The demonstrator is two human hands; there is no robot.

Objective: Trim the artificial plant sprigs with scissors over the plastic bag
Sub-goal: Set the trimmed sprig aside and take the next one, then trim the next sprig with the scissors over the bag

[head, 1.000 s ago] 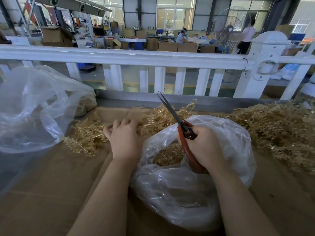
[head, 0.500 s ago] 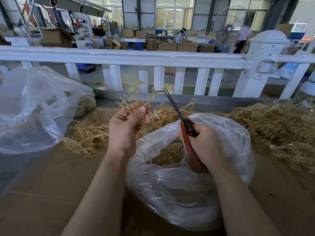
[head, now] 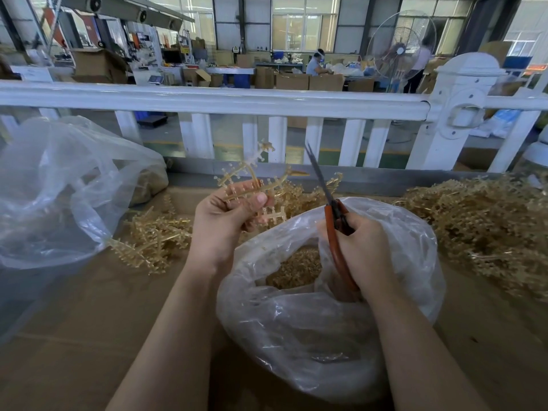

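Left hand [head: 225,221] pinching sprig [head: 252,185] up beside plastic bag [head: 326,336] mouth, so offcuts drop in. Right hand [head: 358,247] wrapped round scissors [head: 332,215], blades nearly closed, above bag.

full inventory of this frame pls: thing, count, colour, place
sprig: 1, pale gold, held up in the left hand
scissors: 1, orange handles, dark blades pointing up, in the right hand
open plastic bag: 1, clear, centre, gold trimmings inside
second plastic bag: 1, clear, left
loose sprigs: small pile, gold, left of centre
big sprig heap: 1, gold, right
cardboard surface: brown, underneath
railing: 1, white, behind
fan: 1, far right background
left hand: pinches the sprig
right hand: grips the scissors
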